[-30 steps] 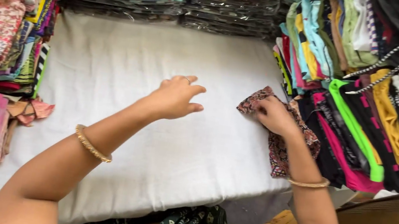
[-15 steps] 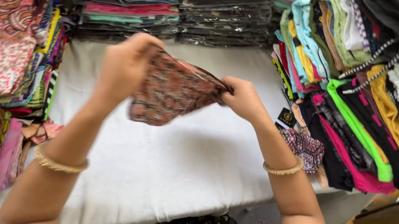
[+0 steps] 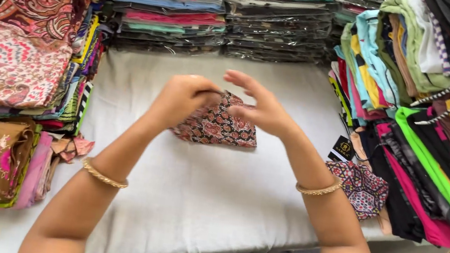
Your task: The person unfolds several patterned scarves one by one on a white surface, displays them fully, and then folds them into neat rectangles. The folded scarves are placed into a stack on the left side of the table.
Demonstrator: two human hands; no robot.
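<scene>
Both hands meet above the middle of the tabletop [image 3: 189, 199], which is covered with a white cloth. Between them is a small piece of dark patterned fabric [image 3: 219, 127] printed in red and black; it hangs from the hands, and its lower edge reaches down to the white cloth or just above it. The left hand [image 3: 181, 98] has its fingers pinched together on the fabric's upper left corner. The right hand [image 3: 261, 107] holds the upper right edge between thumb and lower fingers, while its other fingers are spread apart and lifted. Each wrist wears a gold bangle [image 3: 104, 175].

On the left side lie stacks of folded printed cloth [image 3: 6, 62] in pink, red and brown. Along the far edge sit piles of folded garments in clear plastic wrap [image 3: 276, 29]. On the right is a tall heap of bright folded clothes [image 3: 429, 129] in green, pink, yellow and blue. Near its foot lies another small patterned piece [image 3: 361, 187], just beside the right forearm, with a black tag [image 3: 344, 146] close by.
</scene>
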